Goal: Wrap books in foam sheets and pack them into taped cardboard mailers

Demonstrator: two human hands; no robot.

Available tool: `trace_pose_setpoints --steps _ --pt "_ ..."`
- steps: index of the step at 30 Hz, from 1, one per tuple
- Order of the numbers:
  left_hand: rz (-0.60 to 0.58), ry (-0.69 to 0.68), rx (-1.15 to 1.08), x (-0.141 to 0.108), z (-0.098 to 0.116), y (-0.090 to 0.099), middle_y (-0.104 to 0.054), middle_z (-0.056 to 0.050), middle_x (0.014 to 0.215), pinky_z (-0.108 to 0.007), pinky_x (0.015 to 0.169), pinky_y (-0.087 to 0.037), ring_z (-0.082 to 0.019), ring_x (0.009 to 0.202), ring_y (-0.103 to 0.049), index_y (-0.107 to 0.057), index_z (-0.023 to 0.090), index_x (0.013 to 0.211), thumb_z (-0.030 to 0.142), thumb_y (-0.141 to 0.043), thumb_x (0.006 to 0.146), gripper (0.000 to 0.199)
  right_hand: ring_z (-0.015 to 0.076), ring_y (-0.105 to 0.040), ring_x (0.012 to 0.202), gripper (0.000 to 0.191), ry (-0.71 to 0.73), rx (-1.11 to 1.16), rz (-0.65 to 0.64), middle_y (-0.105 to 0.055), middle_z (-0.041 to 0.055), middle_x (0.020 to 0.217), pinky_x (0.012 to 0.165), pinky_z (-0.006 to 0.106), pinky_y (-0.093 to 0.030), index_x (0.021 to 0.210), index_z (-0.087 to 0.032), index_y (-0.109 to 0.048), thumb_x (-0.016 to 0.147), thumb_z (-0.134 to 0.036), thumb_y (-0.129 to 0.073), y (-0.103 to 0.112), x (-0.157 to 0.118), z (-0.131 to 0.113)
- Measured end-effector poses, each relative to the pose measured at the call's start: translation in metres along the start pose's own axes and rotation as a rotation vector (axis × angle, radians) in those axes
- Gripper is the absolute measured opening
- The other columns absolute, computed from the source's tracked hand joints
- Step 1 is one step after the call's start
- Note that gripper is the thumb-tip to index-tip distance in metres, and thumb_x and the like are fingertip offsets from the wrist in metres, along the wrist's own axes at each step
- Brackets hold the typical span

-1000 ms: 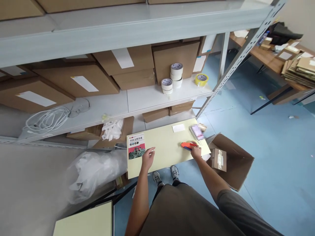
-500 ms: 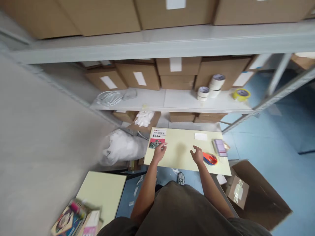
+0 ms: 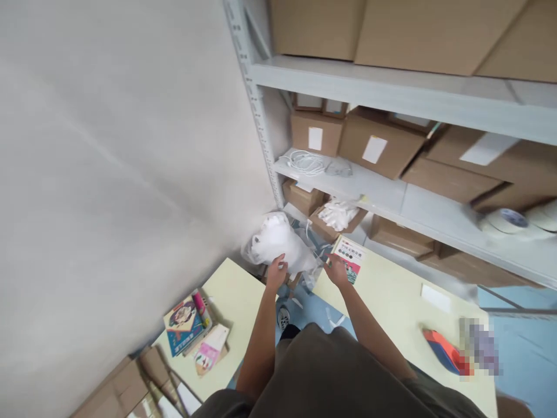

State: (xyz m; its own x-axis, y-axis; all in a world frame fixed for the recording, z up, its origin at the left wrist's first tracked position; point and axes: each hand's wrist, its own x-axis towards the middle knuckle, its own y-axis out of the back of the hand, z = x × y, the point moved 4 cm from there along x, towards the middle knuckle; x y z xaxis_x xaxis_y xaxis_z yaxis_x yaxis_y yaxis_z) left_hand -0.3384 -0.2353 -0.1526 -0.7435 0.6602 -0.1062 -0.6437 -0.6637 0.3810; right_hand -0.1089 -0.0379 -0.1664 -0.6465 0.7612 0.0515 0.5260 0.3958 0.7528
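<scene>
My left hand point(image 3: 277, 273) hovers over the gap between two pale yellow tables, in front of a white plastic bag point(image 3: 278, 244). Its fingers are curved and apart, with nothing in them. Over the left end of the right-hand table point(image 3: 387, 296), my right hand point(image 3: 335, 271) covers part of a booklet point(image 3: 350, 253) with a white and pink cover. Nothing shows between its loosely parted fingers; whether they touch the booklet, I cannot tell. An orange and blue object point(image 3: 446, 351) lies farther right on that table, near a white paper slip point(image 3: 436, 298).
On the left table point(image 3: 232, 284) are several books point(image 3: 185, 325) and a pink-and-white packet point(image 3: 211, 351). Grey shelving point(image 3: 383, 96) ahead carries cardboard boxes point(image 3: 380, 139), coiled white cable point(image 3: 307, 162) and tape rolls point(image 3: 507, 220). White gloves point(image 3: 338, 213) fill a low box. A wall point(image 3: 130, 145) rises at left.
The view has swung left, bringing the left table and books further in. My right hand has moved from beside the orange and blue object to the booklet; my left hand has left the booklet.
</scene>
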Motion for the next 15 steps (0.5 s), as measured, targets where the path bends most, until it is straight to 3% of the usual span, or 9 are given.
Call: trace_pose_setpoints --steps 3,7,11,15 --pt "0.049 0.040 0.047 0.035 -0.043 0.047 -0.070 -0.015 0.138 -0.043 0.102 -0.058 -0.024 0.102 -0.075 -0.071 0.020 0.131 0.024 -0.068 0.088 0.043 0.0327 -0.060 0.136 0.049 0.073 0.000 -0.080 -0.071 0.0122 0.140 0.120 0.052 -0.044 0.141 -0.022 -0.067 0.094 -0.027 -0.057 -0.057 0.045 -0.051" --pt "0.023 0.116 0.103 0.088 -0.093 0.083 -0.059 -0.017 0.152 -0.047 0.111 -0.053 -0.027 0.118 -0.071 -0.066 0.020 0.139 0.026 -0.067 0.090 0.050 0.0321 -0.052 0.147 0.057 0.098 -0.025 -0.201 -0.059 0.0130 0.156 0.126 0.050 -0.039 0.152 -0.020 -0.058 0.096 -0.030 -0.055 -0.131 0.104 -0.095" --pt "-0.034 0.153 0.218 0.139 -0.129 0.095 -0.052 -0.014 0.161 -0.048 0.127 -0.037 -0.030 0.149 -0.049 -0.067 0.021 0.139 0.018 -0.067 0.090 0.049 0.0323 -0.045 0.154 0.067 0.046 -0.077 -0.305 -0.053 0.0126 0.163 0.127 0.049 -0.037 0.160 -0.020 -0.050 0.094 -0.031 -0.058 -0.194 0.143 -0.104" --pt "-0.119 0.231 0.249 0.177 -0.161 0.082 -0.053 -0.015 0.160 -0.045 0.128 -0.035 -0.031 0.150 -0.049 -0.073 0.018 0.129 0.015 -0.071 0.086 0.044 0.0309 -0.041 0.156 0.071 0.014 -0.136 -0.383 -0.052 0.0134 0.163 0.128 0.047 -0.035 0.162 -0.018 -0.047 0.093 -0.029 -0.059 -0.241 0.155 -0.087"
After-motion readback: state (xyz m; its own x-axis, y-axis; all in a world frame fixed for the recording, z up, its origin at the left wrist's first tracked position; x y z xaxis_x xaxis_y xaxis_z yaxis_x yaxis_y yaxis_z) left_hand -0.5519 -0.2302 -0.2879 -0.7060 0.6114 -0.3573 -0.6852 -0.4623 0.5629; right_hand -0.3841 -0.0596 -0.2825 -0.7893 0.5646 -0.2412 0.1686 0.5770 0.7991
